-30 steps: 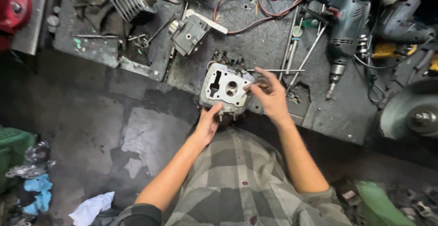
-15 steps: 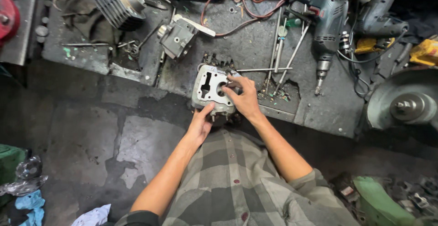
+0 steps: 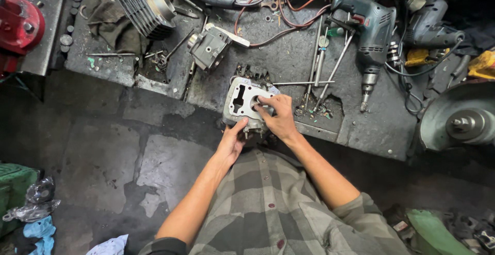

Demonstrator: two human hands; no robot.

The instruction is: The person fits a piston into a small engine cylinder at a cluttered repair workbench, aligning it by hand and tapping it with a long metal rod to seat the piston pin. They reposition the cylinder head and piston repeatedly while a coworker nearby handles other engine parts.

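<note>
A grey metal engine cylinder block point(image 3: 240, 103) sits at the near edge of the dirty workbench point(image 3: 289, 54), its flat face up with a slot and a round bore. My left hand point(image 3: 231, 142) grips the block's near lower edge from below. My right hand point(image 3: 278, 117) rests on top of it at the right, fingers curled over the bore and partly hiding it.
A finned cylinder point(image 3: 143, 7), a small grey engine part point(image 3: 209, 46), long steel rods point(image 3: 322, 62), two electric drills point(image 3: 368, 26) point(image 3: 430, 20), cables and a red part point(image 3: 20, 26) crowd the bench. A grinder disc point(image 3: 459, 118) sits at right. Rags point(image 3: 38, 219) lie on the floor.
The view has shifted slightly. My right hand moved from the block's right side onto its top face, over the bore. My left hand keeps its grip on the near edge.
</note>
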